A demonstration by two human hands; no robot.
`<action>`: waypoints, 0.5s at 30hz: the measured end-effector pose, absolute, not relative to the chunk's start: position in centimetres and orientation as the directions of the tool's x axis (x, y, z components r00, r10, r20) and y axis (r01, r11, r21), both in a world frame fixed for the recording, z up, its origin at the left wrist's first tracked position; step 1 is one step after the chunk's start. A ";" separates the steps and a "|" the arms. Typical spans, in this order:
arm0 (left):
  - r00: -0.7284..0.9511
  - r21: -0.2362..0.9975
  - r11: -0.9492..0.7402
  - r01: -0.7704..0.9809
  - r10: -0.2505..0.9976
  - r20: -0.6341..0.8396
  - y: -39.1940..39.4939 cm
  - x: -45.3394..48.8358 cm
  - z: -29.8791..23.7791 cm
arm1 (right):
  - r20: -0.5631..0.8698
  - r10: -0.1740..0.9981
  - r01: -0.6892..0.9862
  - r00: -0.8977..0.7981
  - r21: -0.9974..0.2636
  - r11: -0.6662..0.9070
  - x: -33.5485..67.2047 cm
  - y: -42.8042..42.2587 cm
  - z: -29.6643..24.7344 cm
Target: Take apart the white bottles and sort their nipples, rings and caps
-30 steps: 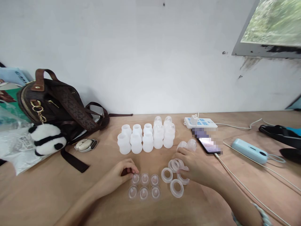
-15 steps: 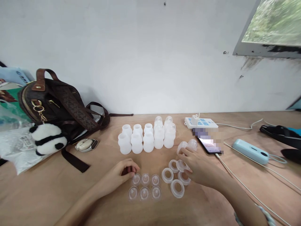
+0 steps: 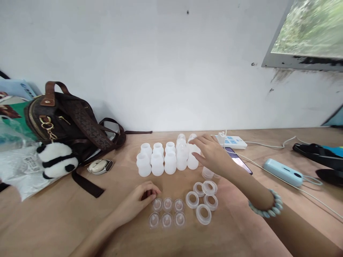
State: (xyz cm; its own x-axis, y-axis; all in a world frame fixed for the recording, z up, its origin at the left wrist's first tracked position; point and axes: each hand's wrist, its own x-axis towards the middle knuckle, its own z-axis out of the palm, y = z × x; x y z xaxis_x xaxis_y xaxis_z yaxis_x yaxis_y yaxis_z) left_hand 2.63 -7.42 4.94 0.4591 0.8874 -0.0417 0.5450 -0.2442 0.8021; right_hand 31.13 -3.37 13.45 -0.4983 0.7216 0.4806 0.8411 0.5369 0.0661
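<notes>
My right hand (image 3: 207,151) reaches to the bottle group, its thumb and fingers around the clear domed cap of the front right white bottle (image 3: 192,163). Beside it stands another capped bottle (image 3: 181,160), with more capped ones behind. Several white bottles without caps (image 3: 157,166) stand in rows to the left. My left hand (image 3: 144,194) rests on the table, fingers curled, nothing visible in them. By its fingertips lie two rows of clear nipples (image 3: 167,205). To their right are several translucent rings (image 3: 192,200); one ring (image 3: 209,187) partly overlaps others.
Clear caps (image 3: 207,174) lie partly hidden under my right forearm. Beyond are a phone (image 3: 241,162), a power strip (image 3: 235,142), cables and a light blue device (image 3: 284,173). At left sit a brown backpack (image 3: 72,117), a panda plush (image 3: 57,160) and a mouse-like beige object (image 3: 99,166).
My right hand has let go of a translucent ring, which now lies among the others, and has moved up and left to the front right capped bottle. My left hand has barely moved.
</notes>
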 end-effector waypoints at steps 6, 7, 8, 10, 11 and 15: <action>0.430 0.835 -0.226 0.501 0.903 -0.014 -7.5 2.5 4.7 | 0.429 0.702 0.822 -0.569 0.266 0.504 28.2 -1.2 12.6; 0.426 0.840 -0.219 0.496 0.905 -0.015 -7.6 2.5 4.8 | 0.429 0.700 0.821 -0.570 0.264 0.507 28.3 -1.4 12.6; 0.419 0.843 -0.215 0.492 0.908 -0.013 -7.7 2.5 4.9 | 0.441 0.698 0.824 -0.564 0.249 0.509 28.6 -1.8 12.6; 0.394 0.845 -0.217 0.490 0.919 0.008 -7.9 2.6 5.3 | 0.498 0.677 0.829 -0.542 0.188 0.526 29.6 -2.9 13.2; 0.374 0.843 -0.222 0.490 0.927 0.027 -8.0 2.6 5.5 | 0.542 0.659 0.829 -0.521 0.139 0.542 30.1 -3.7 13.7; 0.304 0.877 -0.268 0.398 0.941 0.149 -9.0 2.9 5.7 | 0.715 0.604 0.788 -0.353 -0.121 0.604 31.3 -7.3 14.9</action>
